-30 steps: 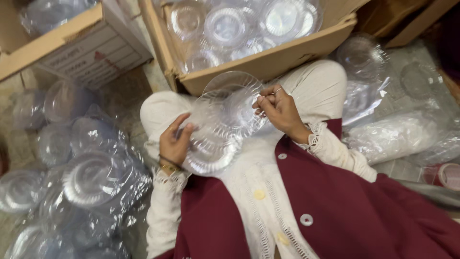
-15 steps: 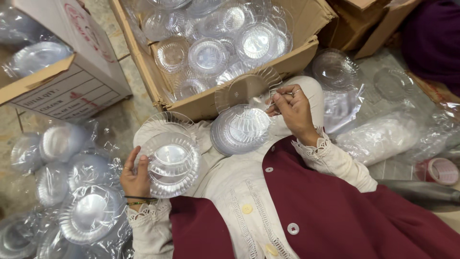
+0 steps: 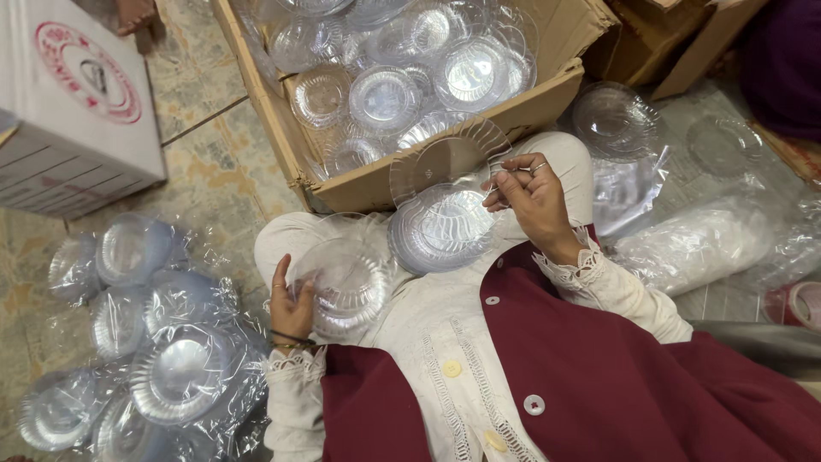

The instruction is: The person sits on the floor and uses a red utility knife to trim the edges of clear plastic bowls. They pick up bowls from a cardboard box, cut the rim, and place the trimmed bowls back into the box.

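Left hand (image 3: 292, 306) cups a clear plate (image 3: 346, 282); right hand (image 3: 532, 198) pinches, it seems, one plate (image 3: 445, 158) off the stack (image 3: 440, 229); we'd peel by the rim, slowly

Clear glossy plastic plates (image 3: 445, 227), matt cardboard box (image 3: 547, 94), cloth lap.

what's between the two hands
In the head view, the stack of clear plates held by the right hand lies between it and the left hand, which holds its own plates; pale clothing on the lap shows below.
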`<state>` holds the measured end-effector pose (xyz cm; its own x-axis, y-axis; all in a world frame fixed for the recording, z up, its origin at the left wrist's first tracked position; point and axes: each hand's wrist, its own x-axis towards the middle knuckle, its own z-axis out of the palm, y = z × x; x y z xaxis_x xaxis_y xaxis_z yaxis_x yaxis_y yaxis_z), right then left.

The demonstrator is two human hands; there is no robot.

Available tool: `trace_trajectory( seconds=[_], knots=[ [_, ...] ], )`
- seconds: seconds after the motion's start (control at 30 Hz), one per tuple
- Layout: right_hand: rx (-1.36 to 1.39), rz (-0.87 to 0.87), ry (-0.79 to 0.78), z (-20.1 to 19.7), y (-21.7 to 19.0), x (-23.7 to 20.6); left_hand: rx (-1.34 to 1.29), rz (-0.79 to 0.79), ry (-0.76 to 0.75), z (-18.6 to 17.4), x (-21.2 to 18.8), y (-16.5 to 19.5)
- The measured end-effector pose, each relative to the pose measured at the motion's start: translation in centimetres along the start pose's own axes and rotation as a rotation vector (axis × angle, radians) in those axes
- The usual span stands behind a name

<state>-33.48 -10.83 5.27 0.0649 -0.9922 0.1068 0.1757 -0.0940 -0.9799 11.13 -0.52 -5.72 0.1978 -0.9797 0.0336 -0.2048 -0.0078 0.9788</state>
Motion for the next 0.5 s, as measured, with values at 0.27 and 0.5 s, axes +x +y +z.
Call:
trace_trajectory(
  seconds=[0.27, 0.5],
  knots=[
    [-0.022, 0.012, -0.042, 0.9, 0.4, 0.0, 0.085, -0.287, -0.15, -5.3, -2.2, -2.3],
    [0.134, 0.103, -0.045, 2.7, 0.6, -0.3, 0.446, 0.108, 0.219, 0.0, -2.8, 9.1]
  ],
)
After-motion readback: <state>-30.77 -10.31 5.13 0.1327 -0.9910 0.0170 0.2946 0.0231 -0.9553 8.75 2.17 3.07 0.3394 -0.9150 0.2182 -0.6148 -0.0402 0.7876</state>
